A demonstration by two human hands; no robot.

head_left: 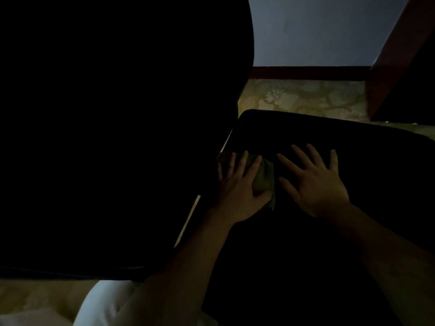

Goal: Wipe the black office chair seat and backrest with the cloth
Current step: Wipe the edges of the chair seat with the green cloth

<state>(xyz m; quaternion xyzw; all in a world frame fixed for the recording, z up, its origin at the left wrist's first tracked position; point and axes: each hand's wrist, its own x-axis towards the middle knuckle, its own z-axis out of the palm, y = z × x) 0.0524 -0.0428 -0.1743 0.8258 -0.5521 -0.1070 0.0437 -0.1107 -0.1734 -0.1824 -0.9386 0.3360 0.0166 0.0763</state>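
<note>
The scene is very dim. The black chair seat fills the lower right, and its black backrest rises large on the left. A small green cloth lies on the seat near the gap by the backrest. My left hand lies flat on the cloth with straight fingers, thumb at its lower edge. My right hand rests flat on the bare seat just right of the cloth, fingers spread.
A patterned yellowish carpet shows beyond the seat, below a dark skirting board and a pale wall. A dark wooden furniture leg stands at the upper right. My white garment shows at the bottom left.
</note>
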